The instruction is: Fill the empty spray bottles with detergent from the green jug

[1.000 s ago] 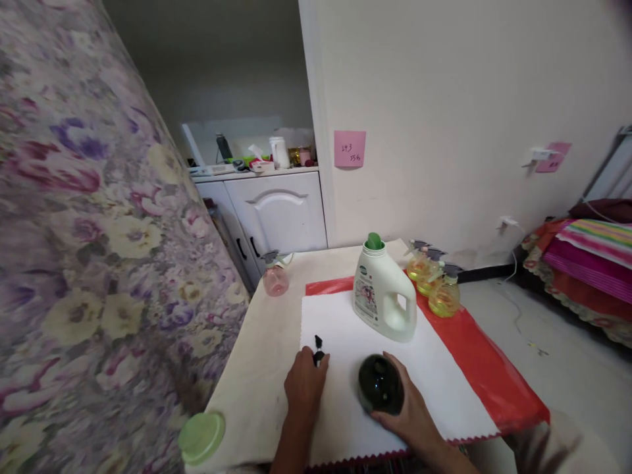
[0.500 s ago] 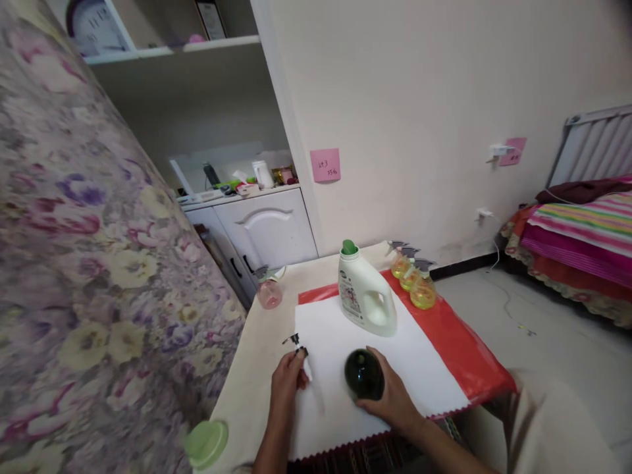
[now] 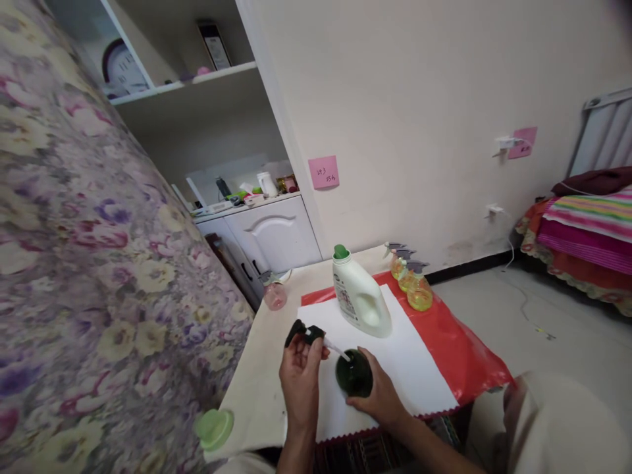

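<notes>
Pinched in my left hand (image 3: 302, 368) is a black spray pump head (image 3: 309, 334) with a pale dip tube (image 3: 338, 349). The tube's tip meets the mouth of a round dark green bottle (image 3: 354, 378). Fingers of my right hand (image 3: 378, 392) wrap round that bottle's right side, over the white sheet (image 3: 419, 368). Behind them a large pale green detergent jug (image 3: 360, 296) stands upright, with something green in its mouth. The jug is touched by neither hand. A light green cap (image 3: 214, 429) lies at the table's near left corner.
Several small spray bottles with yellow liquid (image 3: 419, 296) stand on red plastic (image 3: 459, 349) at the right. A pink spray bottle (image 3: 274, 296) is at the back left. A floral curtain (image 3: 123, 283) borders the left; a white cabinet (image 3: 271, 234) stands behind.
My left hand has raised the pump head, turned it sideways and brought its tube to the bottle's mouth. My right hand still holds the bottle. The view has shifted slightly.
</notes>
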A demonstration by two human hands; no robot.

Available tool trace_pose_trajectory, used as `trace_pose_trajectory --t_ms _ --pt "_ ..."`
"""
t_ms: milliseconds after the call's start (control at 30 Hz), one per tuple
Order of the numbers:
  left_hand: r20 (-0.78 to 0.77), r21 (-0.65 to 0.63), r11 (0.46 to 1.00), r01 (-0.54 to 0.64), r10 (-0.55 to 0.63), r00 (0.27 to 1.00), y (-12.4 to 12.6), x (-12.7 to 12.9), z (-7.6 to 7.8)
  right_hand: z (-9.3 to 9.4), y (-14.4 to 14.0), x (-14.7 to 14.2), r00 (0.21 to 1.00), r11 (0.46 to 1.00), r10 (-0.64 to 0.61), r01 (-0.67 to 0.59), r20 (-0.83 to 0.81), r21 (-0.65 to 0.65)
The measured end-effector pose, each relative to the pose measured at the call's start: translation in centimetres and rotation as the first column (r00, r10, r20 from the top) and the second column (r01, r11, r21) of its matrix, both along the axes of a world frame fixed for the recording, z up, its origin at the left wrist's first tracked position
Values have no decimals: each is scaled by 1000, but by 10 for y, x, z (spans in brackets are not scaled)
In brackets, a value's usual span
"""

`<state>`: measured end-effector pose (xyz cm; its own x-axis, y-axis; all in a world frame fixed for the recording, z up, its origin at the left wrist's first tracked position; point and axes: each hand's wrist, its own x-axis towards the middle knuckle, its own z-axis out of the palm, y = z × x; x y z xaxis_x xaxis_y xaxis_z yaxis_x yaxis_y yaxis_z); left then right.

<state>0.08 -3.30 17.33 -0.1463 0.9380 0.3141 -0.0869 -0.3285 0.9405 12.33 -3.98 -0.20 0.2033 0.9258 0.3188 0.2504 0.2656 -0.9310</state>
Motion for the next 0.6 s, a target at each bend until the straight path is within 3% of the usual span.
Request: trace_pose_trajectory --t_ms 133,400,600 --pt "-98 -9 1000 16 -17 995 3 14 -11 1 0 0 1000 1000 7 -7 -27 -11" --pt "-225 -66 997 46 -60 973 9 9 -39 0 -1 -1 998 999 13 -16 -64 -43" --pt "-378 -106 994 22 -60 924 1 7 -61 1 -3 3 993 994 102 -105 -57 -44"
